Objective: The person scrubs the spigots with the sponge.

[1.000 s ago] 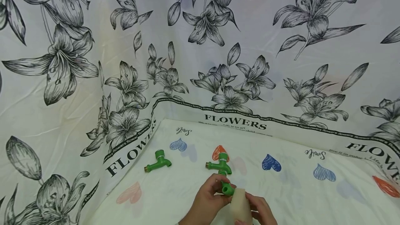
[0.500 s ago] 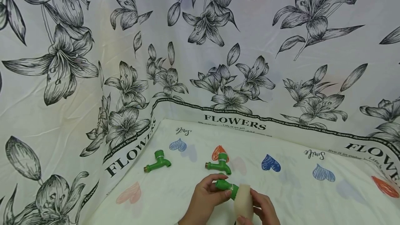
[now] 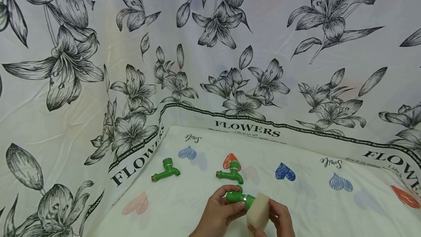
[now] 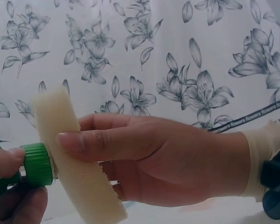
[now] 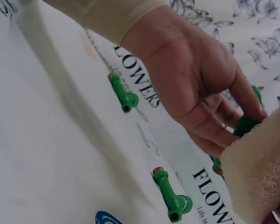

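Observation:
In the head view, my left hand (image 3: 213,213) holds a green tap (image 3: 234,196) between thumb and fingers, low in the middle. A cream sponge block (image 3: 258,213) is gripped by my right hand (image 3: 283,218), its broad face against the ribbed end of the tap. The left wrist view has that ribbed green end (image 4: 38,163) up at the sponge (image 4: 81,163), with my right thumb lying across the sponge's edge. Seen from the right wrist, the rough sponge face (image 5: 259,172) hides part of the held tap.
Two more green taps lie on the white cloth: one at the left (image 3: 166,170), another just beyond my hands (image 3: 231,174). The cloth (image 3: 312,207) is printed with hearts. A flower-patterned curtain (image 3: 250,83) rises behind and at the left.
The tap has turned in my left hand, its ribbed end now towards the sponge and no open mouth showing. The sponge has tilted and shifted slightly right. The two lying taps have stayed put.

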The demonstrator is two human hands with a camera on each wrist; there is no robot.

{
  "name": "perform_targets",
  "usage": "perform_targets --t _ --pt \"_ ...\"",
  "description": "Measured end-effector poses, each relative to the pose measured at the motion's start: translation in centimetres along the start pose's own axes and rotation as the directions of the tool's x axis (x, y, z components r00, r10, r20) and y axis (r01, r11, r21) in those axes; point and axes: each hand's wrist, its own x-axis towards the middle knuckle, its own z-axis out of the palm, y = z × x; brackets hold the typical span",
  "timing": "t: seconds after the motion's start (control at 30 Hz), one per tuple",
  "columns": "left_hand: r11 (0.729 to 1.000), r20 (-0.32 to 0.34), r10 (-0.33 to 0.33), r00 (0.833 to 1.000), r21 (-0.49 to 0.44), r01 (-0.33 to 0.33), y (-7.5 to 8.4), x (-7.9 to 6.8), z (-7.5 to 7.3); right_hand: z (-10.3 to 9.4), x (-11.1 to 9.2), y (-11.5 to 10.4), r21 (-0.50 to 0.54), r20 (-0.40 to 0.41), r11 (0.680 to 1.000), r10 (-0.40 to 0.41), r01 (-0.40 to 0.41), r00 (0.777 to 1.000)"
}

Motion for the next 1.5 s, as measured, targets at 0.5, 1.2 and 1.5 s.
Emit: perform_targets --t 0.5,1.2,1.5 --pt "0.997 0.083 -0.009 0.997 -0.071 0.015 0.1 -0.4 -0.3 -0.4 1.2 -0.4 0.144 0.1 0.921 0.351 -0.363 0.931" --pt "0.999 -0.062 0.044 0.997 0.018 -0.043 0.2 0.2 0.1 0.0 0.3 -0.3 0.081 0.069 0.996 0.035 -0.041 0.997" --pt "1.0 0.008 0.025 1.0 -0.005 -0.025 -0.1 0.0 0.0 -0.6 1.1 -0.3 0.101 0.097 0.989 0.101 -0.111 0.99"
